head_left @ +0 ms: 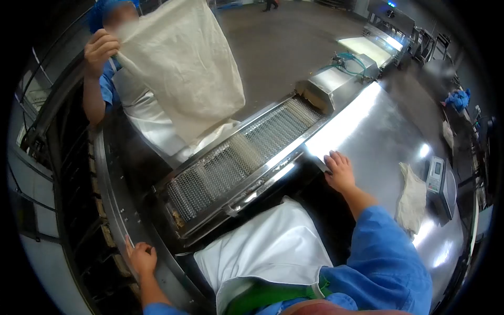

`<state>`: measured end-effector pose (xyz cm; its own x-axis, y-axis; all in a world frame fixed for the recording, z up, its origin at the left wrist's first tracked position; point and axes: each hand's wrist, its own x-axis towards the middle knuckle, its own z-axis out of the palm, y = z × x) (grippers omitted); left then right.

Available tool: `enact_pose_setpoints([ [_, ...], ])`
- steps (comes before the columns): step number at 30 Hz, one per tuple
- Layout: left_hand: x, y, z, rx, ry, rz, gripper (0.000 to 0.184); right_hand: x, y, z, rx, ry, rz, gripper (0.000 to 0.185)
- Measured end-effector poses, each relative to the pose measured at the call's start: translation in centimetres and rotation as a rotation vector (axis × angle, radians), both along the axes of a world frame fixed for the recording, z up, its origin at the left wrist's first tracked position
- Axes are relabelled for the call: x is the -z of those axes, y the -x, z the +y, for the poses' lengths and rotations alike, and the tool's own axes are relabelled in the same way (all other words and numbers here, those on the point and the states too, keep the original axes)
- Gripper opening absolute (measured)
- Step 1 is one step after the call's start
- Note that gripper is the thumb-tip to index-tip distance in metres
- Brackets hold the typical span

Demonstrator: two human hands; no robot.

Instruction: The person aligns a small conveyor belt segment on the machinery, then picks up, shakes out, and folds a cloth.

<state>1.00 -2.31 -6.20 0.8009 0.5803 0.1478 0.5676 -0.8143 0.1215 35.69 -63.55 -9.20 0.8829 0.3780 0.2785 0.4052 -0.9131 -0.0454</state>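
My left hand point(142, 257) rests at the steel rail point(123, 210) on the left, its index finger stretched out and nothing visible in it. With fingers spread, my right hand point(340, 170) lies on the near corner of the shiny steel table point(388, 142). Between my hands runs a wire mesh conveyor point(247, 152) in a metal frame, with brownish crumbs along its edges. Across from me a co-worker's hand point(100, 50) holds up a large cream cloth point(184, 63), which hangs down beside the mesh.
A folded cream cloth point(412, 199) and a digital scale point(441, 184) lie on the steel table to my right. A metal housing with teal hoses point(346, 63) stands at the mesh's far end. A machine with a pale belt point(367, 50) stands behind. Dark slatted racking point(100, 215) lines the left.
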Motion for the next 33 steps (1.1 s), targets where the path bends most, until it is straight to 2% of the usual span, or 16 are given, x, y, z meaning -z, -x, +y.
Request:
enact_pose_setpoints([
  [13,-0.1,0.0,0.0,0.029,-0.011,-0.044,0.005,0.6,-0.3,-0.4,0.012,0.025,0.003,0.059],
  [22,-0.9,-0.5,-0.5,-0.008,0.016,0.039,0.005,0.6,-0.4,-0.3,0.019,0.037,-0.007,0.059],
  [33,-0.6,-0.4,-0.3,-0.025,0.01,0.023,0.007,0.7,-0.3,-0.3,0.018,0.03,-0.003,0.057],
])
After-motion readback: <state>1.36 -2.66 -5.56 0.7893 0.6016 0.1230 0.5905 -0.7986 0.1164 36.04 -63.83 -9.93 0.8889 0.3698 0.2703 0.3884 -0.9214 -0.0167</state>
